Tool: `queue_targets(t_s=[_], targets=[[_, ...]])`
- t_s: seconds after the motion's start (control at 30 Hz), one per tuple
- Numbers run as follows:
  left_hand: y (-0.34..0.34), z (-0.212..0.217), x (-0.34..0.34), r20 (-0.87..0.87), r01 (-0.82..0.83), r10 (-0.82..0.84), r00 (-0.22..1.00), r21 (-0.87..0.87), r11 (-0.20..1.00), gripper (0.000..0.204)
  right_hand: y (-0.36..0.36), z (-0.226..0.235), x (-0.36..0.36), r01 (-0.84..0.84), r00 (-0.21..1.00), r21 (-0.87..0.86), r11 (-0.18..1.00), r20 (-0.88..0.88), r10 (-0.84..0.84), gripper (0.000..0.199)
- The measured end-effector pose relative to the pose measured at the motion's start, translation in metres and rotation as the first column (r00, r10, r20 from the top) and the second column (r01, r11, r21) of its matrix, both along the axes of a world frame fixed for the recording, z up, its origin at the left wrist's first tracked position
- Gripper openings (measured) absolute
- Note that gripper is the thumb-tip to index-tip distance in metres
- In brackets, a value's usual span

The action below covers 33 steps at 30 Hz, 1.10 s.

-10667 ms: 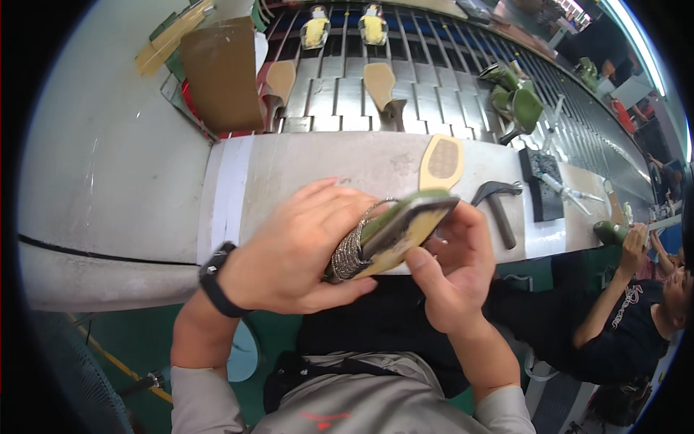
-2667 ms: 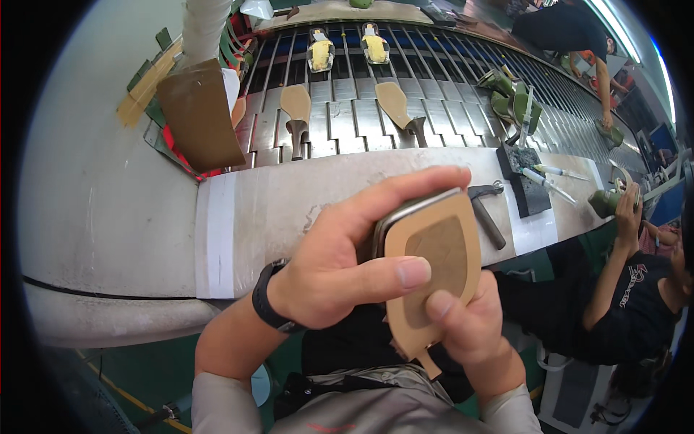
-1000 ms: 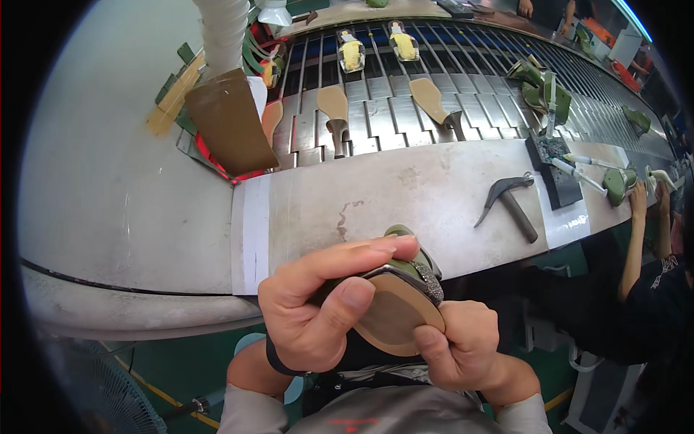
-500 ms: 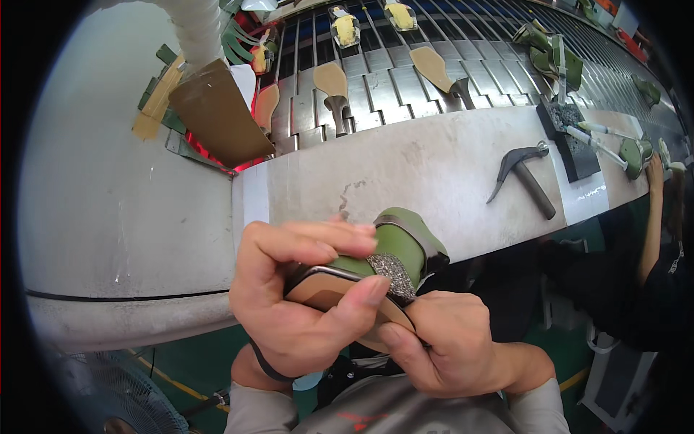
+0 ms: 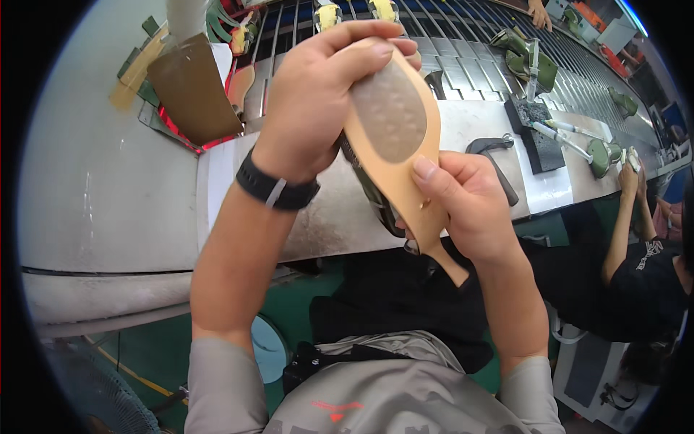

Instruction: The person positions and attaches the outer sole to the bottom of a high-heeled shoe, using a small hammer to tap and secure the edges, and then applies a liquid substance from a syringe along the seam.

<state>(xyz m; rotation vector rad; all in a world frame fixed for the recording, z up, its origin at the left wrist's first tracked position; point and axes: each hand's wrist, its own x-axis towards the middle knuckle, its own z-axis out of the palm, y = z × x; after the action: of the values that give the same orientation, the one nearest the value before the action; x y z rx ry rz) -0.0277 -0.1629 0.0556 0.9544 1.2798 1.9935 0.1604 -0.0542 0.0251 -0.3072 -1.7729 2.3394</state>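
The person's two hands grasp one shoe, held up in the air over the near part of the bench (image 5: 318, 228), its tan sole (image 5: 426, 199) turned toward the wearer. The left hand (image 5: 318, 101) wraps around the wide toe end, thumb and fingers near the top edge. The right hand (image 5: 473, 199) grips the narrower waist, its thumb pressed on the sole and its fingers mostly hidden behind. A greyish oval patch (image 5: 394, 116) covers the forefoot, and a slim tan strip points down and right from the heel end. Of the dark green upper (image 5: 372, 189), only a sliver shows past the sole's left side.

Just right of the right hand, a hammer (image 5: 500, 160) lies on the bench. Beyond it sits a black block (image 5: 541, 145) with syringes (image 5: 571, 137) at it. Farther off, green shoes (image 5: 524, 61) rest by the slatted metal conveyor (image 5: 463, 69). A brown board (image 5: 191, 94) leans at the left.
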Motion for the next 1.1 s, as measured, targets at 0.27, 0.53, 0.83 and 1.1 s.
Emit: queue_targets(t_s=[0.27, 0.53, 0.83, 1.1], targets=[[0.017, 0.002, 0.0, 0.154, 0.136, -0.139, 0.978, 0.032, 0.99, 0.034, -0.011, 0.005, 0.015, 0.087, 0.996, -0.054, 0.995, -0.004, -0.088, 0.037], [0.002, -0.004, -0.008, 0.173, 0.176, -0.19, 0.966, 0.097, 0.98, 0.034, -0.023, -0.006, 0.004, 0.061, 0.998, -0.071, 0.996, -0.03, -0.063, 0.037], [-0.013, -0.026, -0.035, 0.069, 0.181, -0.191, 0.979, 0.129, 0.975, 0.048, -0.041, -0.024, -0.013, 0.156, 0.988, 0.131, 0.979, -0.026, -0.154, 0.037], [-0.027, -0.049, -0.047, 0.107, 0.277, -0.33, 0.938, 0.342, 0.898, 0.045, -0.04, -0.014, -0.021, 0.132, 0.991, 0.39, 0.911, -0.087, -0.107, 0.037]])
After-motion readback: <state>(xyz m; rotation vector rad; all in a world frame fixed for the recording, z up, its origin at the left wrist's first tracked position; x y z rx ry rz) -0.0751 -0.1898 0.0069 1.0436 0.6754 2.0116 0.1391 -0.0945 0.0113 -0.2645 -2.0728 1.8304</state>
